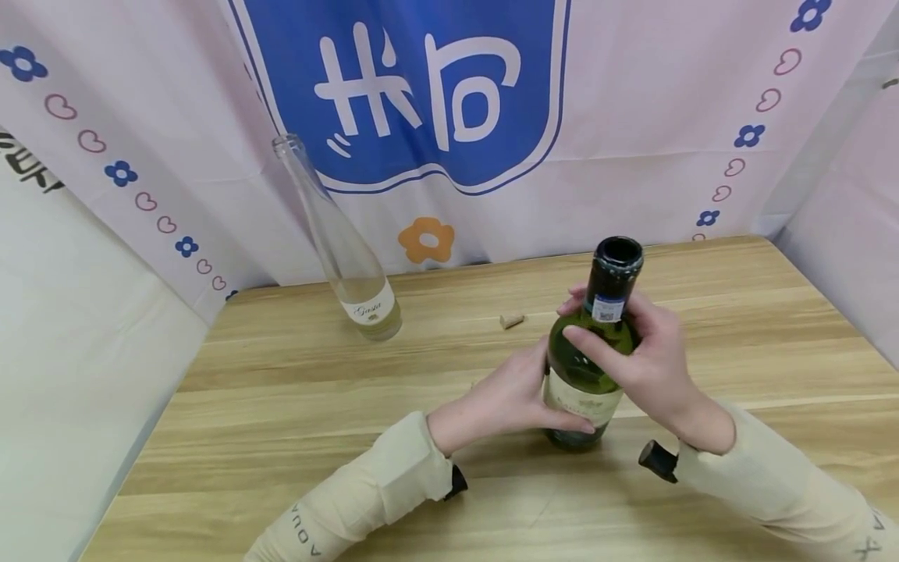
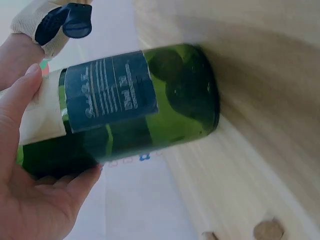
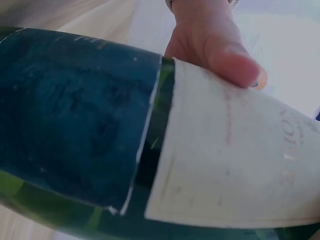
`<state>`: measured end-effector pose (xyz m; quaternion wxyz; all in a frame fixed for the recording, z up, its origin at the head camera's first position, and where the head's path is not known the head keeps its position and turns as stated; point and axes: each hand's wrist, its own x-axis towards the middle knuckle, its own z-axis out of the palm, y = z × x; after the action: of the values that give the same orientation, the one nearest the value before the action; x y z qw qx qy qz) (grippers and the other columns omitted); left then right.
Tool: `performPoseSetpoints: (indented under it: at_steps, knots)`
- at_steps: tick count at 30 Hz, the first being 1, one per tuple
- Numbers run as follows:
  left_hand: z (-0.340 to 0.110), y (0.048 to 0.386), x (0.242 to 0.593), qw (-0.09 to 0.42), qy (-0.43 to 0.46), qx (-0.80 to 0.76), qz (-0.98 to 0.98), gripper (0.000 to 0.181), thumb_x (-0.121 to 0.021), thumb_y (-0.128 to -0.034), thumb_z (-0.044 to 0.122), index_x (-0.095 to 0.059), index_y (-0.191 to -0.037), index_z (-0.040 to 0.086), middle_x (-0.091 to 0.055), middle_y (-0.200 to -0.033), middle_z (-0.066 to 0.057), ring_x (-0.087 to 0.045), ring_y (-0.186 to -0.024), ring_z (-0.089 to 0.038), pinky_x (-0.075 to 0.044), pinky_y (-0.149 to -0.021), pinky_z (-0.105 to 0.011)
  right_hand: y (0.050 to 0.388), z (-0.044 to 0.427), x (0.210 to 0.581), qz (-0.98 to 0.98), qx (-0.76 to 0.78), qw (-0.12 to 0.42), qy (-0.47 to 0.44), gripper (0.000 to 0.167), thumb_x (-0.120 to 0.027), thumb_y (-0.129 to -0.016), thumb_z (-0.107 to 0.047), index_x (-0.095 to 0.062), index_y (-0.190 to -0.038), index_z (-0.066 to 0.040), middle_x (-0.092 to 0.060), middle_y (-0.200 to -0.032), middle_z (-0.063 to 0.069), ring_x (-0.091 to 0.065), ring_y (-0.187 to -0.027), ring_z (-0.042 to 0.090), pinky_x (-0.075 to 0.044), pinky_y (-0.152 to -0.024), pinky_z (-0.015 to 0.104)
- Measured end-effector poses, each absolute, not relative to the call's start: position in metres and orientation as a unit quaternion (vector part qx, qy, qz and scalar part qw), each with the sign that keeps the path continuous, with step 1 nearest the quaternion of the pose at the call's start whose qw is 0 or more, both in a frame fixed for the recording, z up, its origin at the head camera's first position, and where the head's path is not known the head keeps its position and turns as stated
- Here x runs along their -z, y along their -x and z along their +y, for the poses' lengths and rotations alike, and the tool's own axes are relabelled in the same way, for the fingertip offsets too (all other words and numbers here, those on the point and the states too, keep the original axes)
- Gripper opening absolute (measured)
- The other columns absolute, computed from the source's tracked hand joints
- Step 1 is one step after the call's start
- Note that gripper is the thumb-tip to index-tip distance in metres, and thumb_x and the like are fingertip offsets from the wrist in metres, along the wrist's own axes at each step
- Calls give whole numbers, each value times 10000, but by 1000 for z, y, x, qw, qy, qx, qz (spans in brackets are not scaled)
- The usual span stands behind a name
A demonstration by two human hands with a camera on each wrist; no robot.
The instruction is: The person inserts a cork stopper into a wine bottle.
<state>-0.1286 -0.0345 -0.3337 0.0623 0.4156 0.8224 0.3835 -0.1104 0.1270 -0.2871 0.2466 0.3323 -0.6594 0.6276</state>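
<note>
A green wine bottle (image 1: 583,367) with a dark neck stands on the wooden table, leaning slightly, its mouth uncovered. My left hand (image 1: 502,394) grips its body, thumb across the cream front label and fingers around the far side. Higher up, my right hand (image 1: 649,355) holds the shoulder just below the neck, thumb in front. In the left wrist view the green glass and a dark blue label (image 2: 112,92) show, with the base close to the wood. The right wrist view is filled by the blue label and a cream label (image 3: 235,160).
A clear glass bottle (image 1: 351,273) with a white label stands at the back left. One cork (image 1: 512,321) lies on the table (image 1: 281,437) behind the green bottle. A printed cloth (image 1: 618,156) hangs along the table's back edge.
</note>
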Motion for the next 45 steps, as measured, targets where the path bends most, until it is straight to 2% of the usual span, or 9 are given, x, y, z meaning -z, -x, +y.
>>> performPoseSetpoints:
  at_steps: [4,8,17,21,26,34,39,42,45]
  knots:
    - [-40,130,331,87,-422,-343,835,880,-779,-694,373,-266,-1362,119,-508,-1238,1,-477,-1109,-37,-368,-936,-154,109,128,288,-694,-605,231,-316,300,-648,-698,151,-612,-982,61,-669,-952,48,-618,-903,124,-453,-811,208]
    - [-47,134,327,107,-438,-293,843,879,-747,-730,379,-234,-1388,106,-479,-1294,-24,-457,-1163,-71,-358,-964,-180,108,127,288,-706,-598,224,-307,283,-636,-707,143,-627,-968,36,-666,-955,53,-611,-908,124,-452,-799,208]
    - [-61,144,322,96,-464,-138,870,674,-672,-801,395,-410,-1334,78,-525,-1264,-28,-497,-1135,-99,-384,-956,-210,107,125,288,-700,-606,225,-305,247,-620,-722,144,-627,-950,47,-663,-942,64,-609,-895,127,-451,-794,213]
    - [-67,147,325,88,-467,-87,876,544,-664,-820,364,-519,-1255,70,-573,-1178,-39,-544,-1058,-114,-431,-902,-220,107,125,288,-696,-611,220,-304,238,-614,-731,141,-625,-949,50,-661,-942,69,-604,-901,137,-452,-795,216]
    - [-75,152,332,95,-430,-49,897,419,-637,-856,308,-563,-1195,71,-591,-1144,-44,-575,-994,-138,-468,-854,-259,107,125,289,-691,-618,216,-305,232,-610,-737,138,-624,-953,53,-659,-941,81,-599,-905,149,-451,-797,222]
    - [-88,158,342,110,-347,-38,931,397,-638,-855,294,-583,-1162,48,-605,-1123,-55,-598,-940,-160,-492,-814,-288,107,125,288,-695,-617,214,-302,233,-606,-742,134,-624,-957,47,-659,-945,74,-599,-907,146,-453,-795,221]
    - [-94,160,347,108,-309,-39,944,323,-659,-837,297,-616,-1031,42,-621,-923,-33,-557,-737,-115,-492,-668,-271,107,125,288,-698,-613,215,-301,234,-606,-742,134,-624,-957,43,-659,-949,66,-601,-909,143,-453,-797,222]
    - [-96,160,350,111,-287,-44,950,249,-669,-826,303,-597,-858,67,-554,-734,9,-449,-601,-94,-427,-550,-249,107,125,288,-699,-612,217,-298,232,-606,-742,135,-624,-955,44,-661,-951,58,-602,-911,140,-454,-798,220]
    - [-96,159,353,128,-257,-62,956,257,-669,-824,306,-538,-749,98,-491,-652,31,-411,-555,-93,-380,-497,-237,106,126,288,-702,-611,217,-294,231,-607,-743,133,-625,-953,40,-662,-951,50,-603,-912,138,-454,-799,219]
